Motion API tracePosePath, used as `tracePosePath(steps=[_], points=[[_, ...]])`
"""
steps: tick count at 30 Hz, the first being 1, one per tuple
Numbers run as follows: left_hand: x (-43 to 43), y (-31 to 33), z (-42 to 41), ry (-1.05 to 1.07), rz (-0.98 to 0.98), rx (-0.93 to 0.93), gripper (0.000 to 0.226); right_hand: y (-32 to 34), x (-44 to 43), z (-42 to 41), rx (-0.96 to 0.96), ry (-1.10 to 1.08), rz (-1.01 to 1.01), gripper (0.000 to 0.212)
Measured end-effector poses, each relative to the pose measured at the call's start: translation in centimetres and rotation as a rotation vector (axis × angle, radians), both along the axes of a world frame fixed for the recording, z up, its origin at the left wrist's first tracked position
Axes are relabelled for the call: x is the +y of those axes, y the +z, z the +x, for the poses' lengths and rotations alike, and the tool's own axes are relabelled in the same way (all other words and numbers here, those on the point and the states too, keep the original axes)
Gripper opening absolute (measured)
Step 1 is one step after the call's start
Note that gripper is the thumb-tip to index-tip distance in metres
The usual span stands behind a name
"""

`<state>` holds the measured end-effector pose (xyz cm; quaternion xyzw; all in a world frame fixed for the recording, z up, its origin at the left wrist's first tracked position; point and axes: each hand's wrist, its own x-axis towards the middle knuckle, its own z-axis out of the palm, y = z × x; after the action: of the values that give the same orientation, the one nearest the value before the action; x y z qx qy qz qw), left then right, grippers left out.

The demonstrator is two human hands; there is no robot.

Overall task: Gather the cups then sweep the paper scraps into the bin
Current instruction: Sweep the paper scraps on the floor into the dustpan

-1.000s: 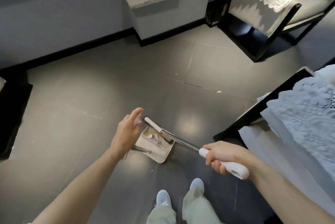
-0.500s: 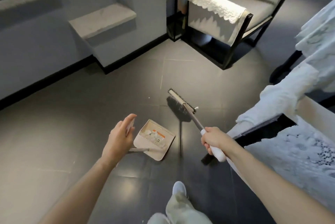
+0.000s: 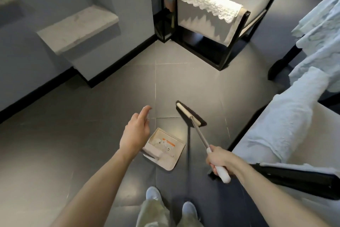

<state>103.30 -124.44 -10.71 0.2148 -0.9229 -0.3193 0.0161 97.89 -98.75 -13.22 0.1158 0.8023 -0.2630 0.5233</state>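
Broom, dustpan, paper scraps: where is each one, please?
broom [image 3: 188, 114]: head view, on the pale bar of its brush end.
dustpan [image 3: 169, 162]: head view, on its bare ribbed floor.
paper scraps [image 3: 159, 142]: head view, on a white scrap inside the dustpan.

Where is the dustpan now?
In the head view, the dustpan lies on the floor, lower centre, just right of the left hand and below-left of the broom head.

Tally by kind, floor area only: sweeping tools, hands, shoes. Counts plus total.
broom: 1
dustpan: 1
hands: 2 (left hand, right hand)
shoes: 2
total: 6
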Motion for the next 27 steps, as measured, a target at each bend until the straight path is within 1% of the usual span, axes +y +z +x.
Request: tracePosePath(steps=[2, 3, 7, 9, 13, 15, 17, 21, 25, 27], points=[[-0.1, 0.3, -1.0, -0.016, 0.017, -0.002, 0.038, 1.0, -2.2, 2.4, -0.07, 0.003, -0.024, 0.063], [-0.3, 0.5, -1.5, -0.022, 0.025, -0.012, 0.038, 1.9, -3.2, 3.0, -0.1, 0.001, -0.047, 0.063], [-1.4, 0.9, -2.4, -0.03, 0.047, -0.031, 0.039, 6.6, -5.4, 0.7, -0.3, -0.187, -0.184, 0.043], [-1.9, 1.0, -2.1, -0.027, 0.074, -0.035, 0.038, 8.7, -6.0, -0.3, -0.322, -0.183, -0.216, 0.039], [-4.2, 1.3, -0.5, 0.041, 0.098, -0.048, 0.039, 10.9, -8.3, -0.5, -0.27, -0.044, -0.225, 0.039], [-6.0, 1.5, 0.6, 0.079, 0.099, -0.036, 0.04, 11.1, -10.1, -1.1, -0.224, 0.003, -0.22, 0.039], [-7.7, 1.7, 1.7, 0.13, 0.101, -0.024, 0.041, 10.6, -12.1, -2.0, -0.151, 0.049, -0.221, 0.043], [-10.8, 1.9, 3.4, 0.263, 0.148, 0.009, 0.041, 7.8, -16.6, -3.9, 0.011, 0.187, -0.192, 0.052], [-12.5, 1.3, 4.9, 0.38, 0.161, 0.009, 0.041, 4.0, -20.6, -5.8, 0.194, 0.444, -0.113, 0.048], [-13.3, 0.8, 5.4, 0.429, 0.149, 0.002, 0.041, 2.6, -22.1, -6.9, 0.235, 0.52, -0.056, 0.046]])
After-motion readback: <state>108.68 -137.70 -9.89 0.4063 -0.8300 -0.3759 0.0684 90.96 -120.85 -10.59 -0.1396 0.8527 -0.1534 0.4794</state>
